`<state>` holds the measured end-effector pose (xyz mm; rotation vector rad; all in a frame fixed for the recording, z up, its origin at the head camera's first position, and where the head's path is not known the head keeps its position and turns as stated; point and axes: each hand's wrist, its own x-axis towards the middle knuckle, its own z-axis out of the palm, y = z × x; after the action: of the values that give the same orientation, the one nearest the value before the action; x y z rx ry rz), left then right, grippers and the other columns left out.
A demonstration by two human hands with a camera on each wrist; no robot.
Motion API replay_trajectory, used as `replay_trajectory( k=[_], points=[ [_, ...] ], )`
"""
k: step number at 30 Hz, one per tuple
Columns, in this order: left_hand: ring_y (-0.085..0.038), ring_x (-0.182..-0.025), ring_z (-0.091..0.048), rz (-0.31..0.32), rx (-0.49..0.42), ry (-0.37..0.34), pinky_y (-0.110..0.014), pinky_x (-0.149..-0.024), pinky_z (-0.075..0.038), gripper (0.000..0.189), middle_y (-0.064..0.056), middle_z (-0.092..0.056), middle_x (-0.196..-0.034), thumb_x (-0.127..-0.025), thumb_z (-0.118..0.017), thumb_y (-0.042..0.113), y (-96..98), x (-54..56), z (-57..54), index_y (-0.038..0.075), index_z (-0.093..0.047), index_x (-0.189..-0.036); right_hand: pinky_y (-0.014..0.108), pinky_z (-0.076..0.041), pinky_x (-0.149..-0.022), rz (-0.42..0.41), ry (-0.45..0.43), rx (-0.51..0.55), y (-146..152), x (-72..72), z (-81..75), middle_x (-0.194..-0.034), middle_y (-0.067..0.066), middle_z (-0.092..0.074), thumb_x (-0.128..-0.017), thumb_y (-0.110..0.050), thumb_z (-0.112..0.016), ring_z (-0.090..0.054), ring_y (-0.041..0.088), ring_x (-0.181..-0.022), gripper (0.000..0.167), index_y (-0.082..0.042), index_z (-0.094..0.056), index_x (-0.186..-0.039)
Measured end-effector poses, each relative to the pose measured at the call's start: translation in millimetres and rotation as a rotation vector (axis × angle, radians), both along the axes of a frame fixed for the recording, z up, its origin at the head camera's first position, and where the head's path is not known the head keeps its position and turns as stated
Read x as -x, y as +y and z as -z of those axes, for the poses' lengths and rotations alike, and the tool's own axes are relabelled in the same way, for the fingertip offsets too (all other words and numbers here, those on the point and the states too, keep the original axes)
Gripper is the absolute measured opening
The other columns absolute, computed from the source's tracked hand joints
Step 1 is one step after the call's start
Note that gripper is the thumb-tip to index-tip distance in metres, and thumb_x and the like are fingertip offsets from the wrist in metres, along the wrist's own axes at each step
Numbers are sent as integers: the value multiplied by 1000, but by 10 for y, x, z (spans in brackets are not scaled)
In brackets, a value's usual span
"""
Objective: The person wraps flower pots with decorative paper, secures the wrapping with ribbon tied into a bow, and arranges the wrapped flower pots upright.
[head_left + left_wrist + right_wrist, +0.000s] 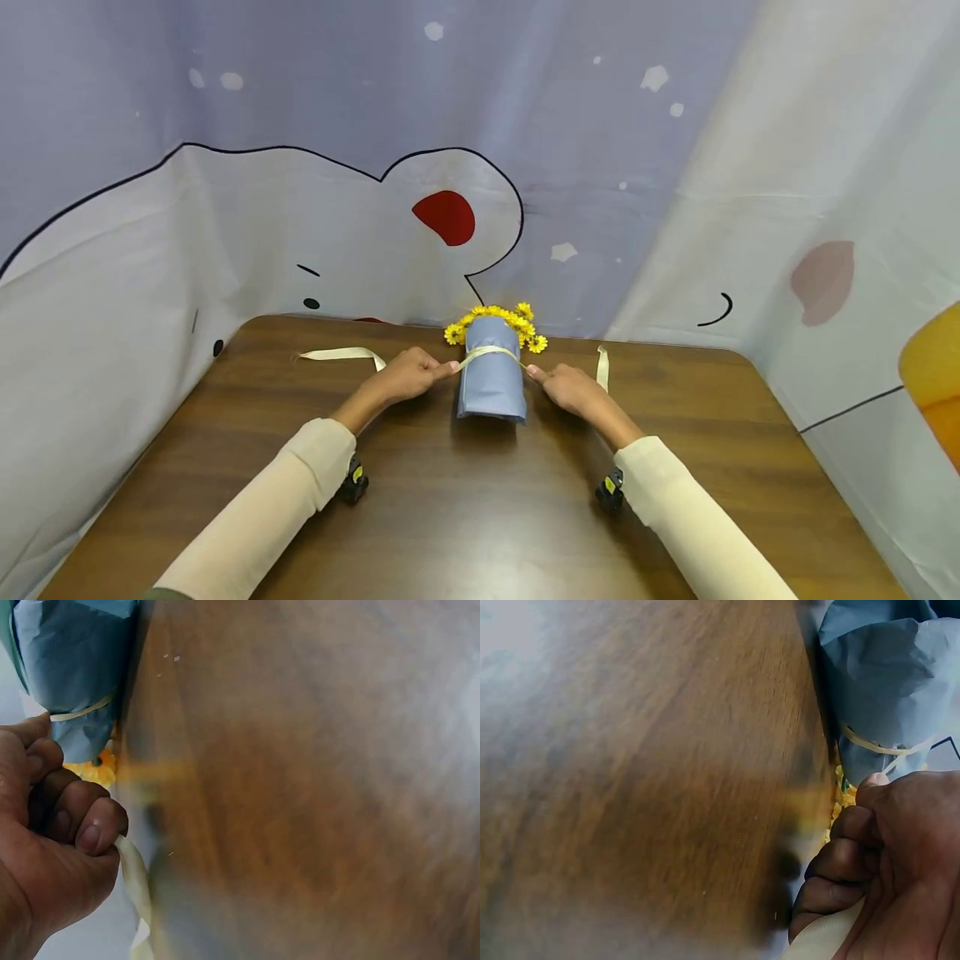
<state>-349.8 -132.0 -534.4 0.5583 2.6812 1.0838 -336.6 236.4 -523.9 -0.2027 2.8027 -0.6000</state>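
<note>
A bundle of yellow flowers (524,322) wrapped in blue-grey paper (491,387) lies on the table, its blooms toward the far edge. A cream ribbon (491,350) crosses over the wrap near the flowers. On the left, my left hand (408,373) grips one length of the ribbon, fingers curled, and its tail (135,881) trails out below the fist. My right hand (573,388) holds the other length on the opposite side, with the tail (826,934) coming out of the curled fingers. Both hands are close beside the wrap, and the ribbon between them looks taut.
The brown wooden table (465,517) stretches toward me. A printed fabric curtain (600,167) hangs directly behind its far edge and along the sides. Loose ribbon ends (341,353) lie out beyond each hand.
</note>
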Motion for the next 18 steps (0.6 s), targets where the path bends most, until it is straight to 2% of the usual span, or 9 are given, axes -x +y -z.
replay_trajectory(
  k=[2, 5, 7, 9, 10, 12, 14, 16, 18],
  points=[
    [-8, -55, -30, -8, -4, -12, -28, -53, -25, 70, 14, -35, -54, -108, -65, 68, -13, -10, -16, 27, -56, -52, 65, -54, -115, -16, 2, -7, 2, 57, 37, -151, 25, -71, -105, -92, -27, -66, 48, -142, 110, 0, -74, -142],
    [-7, -54, -28, 7, -16, -21, -28, -52, -24, 71, 14, -34, -55, -109, -61, 70, -21, -84, -31, 28, -53, -53, 67, -53, -118, -28, -29, -10, -7, 98, 73, -156, 27, -67, -104, -94, -24, -62, 51, -147, 116, 3, -68, -149],
    [-8, -53, -28, 29, -50, -25, -29, -51, -24, 70, 13, -34, -55, -111, -58, 70, -16, -181, -81, 27, -49, -55, 67, -54, -116, -26, -48, -10, -15, 96, 92, -155, 27, -67, -103, -94, -24, -63, 52, -145, 116, 3, -71, -145],
    [-10, -53, -29, 47, -87, -28, -31, -51, -24, 70, 11, -36, -56, -112, -55, 68, 11, -312, -204, 25, -49, -57, 67, -55, -114, -11, -46, -8, -17, 81, 110, -153, 26, -69, -104, -93, -26, -65, 51, -143, 111, 0, -75, -139],
    [-10, -52, -31, 54, -100, -10, -32, -51, -26, 69, 11, -38, -56, -113, -54, 66, 26, -346, -232, 25, -50, -58, 66, -56, -111, -2, -35, -6, -16, 73, 117, -150, 25, -72, -105, -92, -27, -68, 50, -139, 107, -2, -78, -132],
    [-13, -54, -35, 57, -133, -29, -32, -54, -29, 70, 8, -44, -58, -114, -52, 66, 67, -461, -381, 22, -56, -60, 63, -59, -105, 12, -18, 0, -9, 58, 131, -141, 22, -77, -106, -90, -30, -73, 46, -131, 98, -8, -82, -119],
    [-13, -58, -39, 34, -157, -50, -33, -58, -33, 71, 6, -50, -62, -114, -48, 68, 107, -544, -493, 20, -62, -64, 58, -60, -100, 17, 12, 14, 6, 59, 146, -130, 16, -80, -108, -86, -35, -75, 39, -121, 86, -15, -83, -109],
    [-15, -60, -42, -1, -187, -51, -34, -59, -35, 72, 5, -53, -65, -115, -43, 71, 113, -559, -486, 20, -68, -70, 51, -59, -92, -8, 23, 41, 25, 89, 154, -115, 9, -82, -110, -82, -39, -75, 32, -108, 76, -20, -81, -98],
    [-14, -60, -42, -52, -264, -75, -34, -58, -35, 70, 5, -51, -66, -114, -45, 72, 94, -597, -501, 18, -70, -76, 44, -57, -83, -40, 21, 84, 43, 124, 143, -102, 3, -81, -111, -78, -44, -72, 26, -96, 68, -23, -79, -91]
  ],
)
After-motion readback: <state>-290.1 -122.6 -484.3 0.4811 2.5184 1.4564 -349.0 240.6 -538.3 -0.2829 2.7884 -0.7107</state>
